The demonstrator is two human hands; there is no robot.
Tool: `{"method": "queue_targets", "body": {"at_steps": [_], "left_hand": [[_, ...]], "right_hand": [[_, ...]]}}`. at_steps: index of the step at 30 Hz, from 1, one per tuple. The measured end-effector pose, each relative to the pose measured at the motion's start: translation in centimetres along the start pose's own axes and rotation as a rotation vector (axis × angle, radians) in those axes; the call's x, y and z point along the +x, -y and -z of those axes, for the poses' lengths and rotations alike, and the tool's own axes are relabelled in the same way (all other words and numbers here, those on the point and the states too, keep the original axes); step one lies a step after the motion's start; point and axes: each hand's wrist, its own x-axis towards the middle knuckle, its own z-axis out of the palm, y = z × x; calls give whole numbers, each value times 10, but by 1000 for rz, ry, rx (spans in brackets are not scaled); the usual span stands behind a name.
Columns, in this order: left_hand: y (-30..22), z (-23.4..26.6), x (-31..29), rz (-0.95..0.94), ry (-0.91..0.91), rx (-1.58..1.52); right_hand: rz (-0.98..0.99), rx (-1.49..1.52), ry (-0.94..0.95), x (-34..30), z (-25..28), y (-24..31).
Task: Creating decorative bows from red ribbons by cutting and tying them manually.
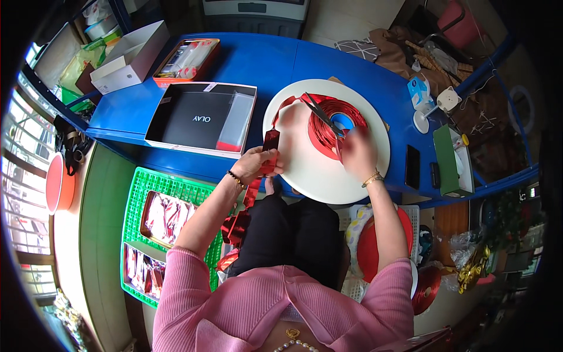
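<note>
My left hand is closed on a shiny red ribbon at the left edge of a round cream-white board. From it, one stretch of ribbon runs up to a red ribbon roll with a blue core, which lies on the board. More ribbon hangs below the hand in folds beside my leg. My right hand, slightly blurred, grips a pair of scissors over the roll. Their dark blades point up and left, parted near the tips.
On the blue table stand a shallow box, an orange-rimmed tray and an open white box. At right lie a phone and a green box. A green crate with red foil pieces is at lower left.
</note>
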Motion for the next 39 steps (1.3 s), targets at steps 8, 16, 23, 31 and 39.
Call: {"method": "queue_targets", "body": {"at_steps": [8,16,23,31,39], "left_hand": [[6,0,3,-46,34,16],[-1,15,6,57,165,43],[-2,13,4,46,136,149],[-4,16,1,54,181,146],[-8,13,-5,72,176,119]], "right_hand": [[25,142,54,-3,11,-6],[-286,919,866,-98,7,-11],[-139,524,905,-75,1,25],[-75,574,866,-63,-18,40],[-155,597,801,-64,-2,55]]}}
